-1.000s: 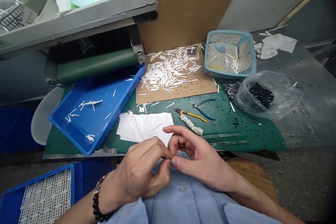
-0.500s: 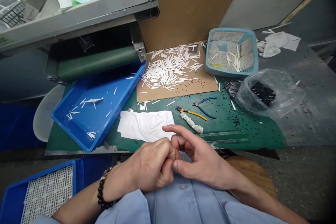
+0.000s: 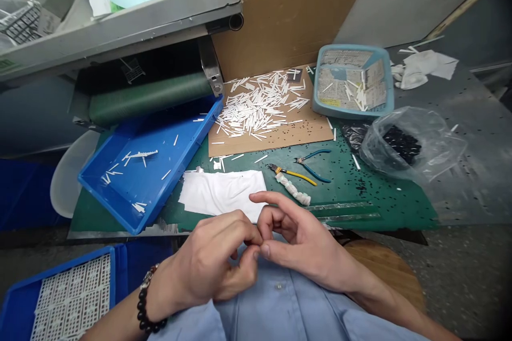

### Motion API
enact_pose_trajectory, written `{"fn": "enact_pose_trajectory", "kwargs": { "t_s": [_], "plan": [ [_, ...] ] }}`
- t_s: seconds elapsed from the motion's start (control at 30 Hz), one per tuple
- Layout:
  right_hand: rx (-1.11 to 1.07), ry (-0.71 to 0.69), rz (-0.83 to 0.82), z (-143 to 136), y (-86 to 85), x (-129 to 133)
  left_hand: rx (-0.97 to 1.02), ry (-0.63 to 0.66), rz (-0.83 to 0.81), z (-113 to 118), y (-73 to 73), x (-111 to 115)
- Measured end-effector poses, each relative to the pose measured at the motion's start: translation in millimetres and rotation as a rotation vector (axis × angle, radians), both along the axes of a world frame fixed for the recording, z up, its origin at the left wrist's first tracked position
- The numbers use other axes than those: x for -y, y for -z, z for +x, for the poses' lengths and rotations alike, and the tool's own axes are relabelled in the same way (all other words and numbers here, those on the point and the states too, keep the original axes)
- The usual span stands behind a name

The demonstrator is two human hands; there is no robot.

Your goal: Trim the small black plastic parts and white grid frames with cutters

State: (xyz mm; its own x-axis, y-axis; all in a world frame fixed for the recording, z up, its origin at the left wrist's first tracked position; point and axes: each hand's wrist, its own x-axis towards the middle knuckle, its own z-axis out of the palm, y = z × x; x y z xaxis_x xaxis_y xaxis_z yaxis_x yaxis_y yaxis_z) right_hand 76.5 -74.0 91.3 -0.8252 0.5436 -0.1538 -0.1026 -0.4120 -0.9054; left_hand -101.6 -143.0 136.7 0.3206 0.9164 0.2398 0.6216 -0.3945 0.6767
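Head view shows both bare hands meeting at the fingertips in front of a blue shirt (image 3: 276, 303). The left hand (image 3: 218, 256), with a beaded bracelet (image 3: 146, 298) at its wrist, is curled, its thumb and forefinger drawn close; the right hand (image 3: 302, 240) has its forefinger extended and its other fingers bent toward the thumb. Whether either pinch is fully closed, or has hold of anything small, cannot be told. Nearest them, the white cloth (image 3: 222, 192) lies on the green mat (image 3: 344, 194), just beyond the fingers. To its right are a wrapped white roll (image 3: 293, 189), yellow-handled cutters (image 3: 294, 173) and teal-handled pliers (image 3: 314, 165). Behind, white sticks (image 3: 256, 109) are heaped on a cardboard sheet (image 3: 276, 141), between a blue tray (image 3: 156, 176) and a light-blue basket (image 3: 354, 113); a clear bag (image 3: 436, 144) holds black pieces (image 3: 400, 141).
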Motion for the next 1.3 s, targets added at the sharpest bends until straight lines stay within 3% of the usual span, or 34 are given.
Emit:
{"fn": "enact_pose_trajectory", "kwargs": {
  "t_s": [0.13,0.27,0.6,0.87,1.0,1.1,1.2,1.3],
  "plan": [
    [0.062,0.037,0.053,-3.4,-0.1,0.1,-0.186,-0.070,0.128,6.2,8.1,0.6],
    [0.089,0.048,0.101,-4.3,-2.3,-1.9,-0.250,-0.075,0.132,8.3,14.6,-2.2],
    [0.045,-0.073,0.025,1.3,-7.0,-3.2,0.067,0.063,-0.203,9.8,18.4,-6.2],
    [-0.030,-0.024,-0.062,-0.2,-6.0,-6.2,0.316,-0.028,-0.486,-0.2,10.3,-6.1],
    [-0.029,-0.009,-0.065,-0.7,-2.1,-4.9,0.319,-0.043,-0.418,-4.7,6.9,-3.2],
    [-0.008,0.008,-0.038,-0.6,1.4,-3.9,0.205,-0.035,-0.281,-3.9,7.4,-3.2],
    [0.051,0.024,0.035,-0.7,3.9,-2.0,0.041,-0.010,-0.155,-1.3,14.3,-5.3],
    [0.112,0.001,0.095,1.2,6.9,-0.4,-0.067,0.017,-0.164,2.0,28.0,-9.7]
  ]
}}
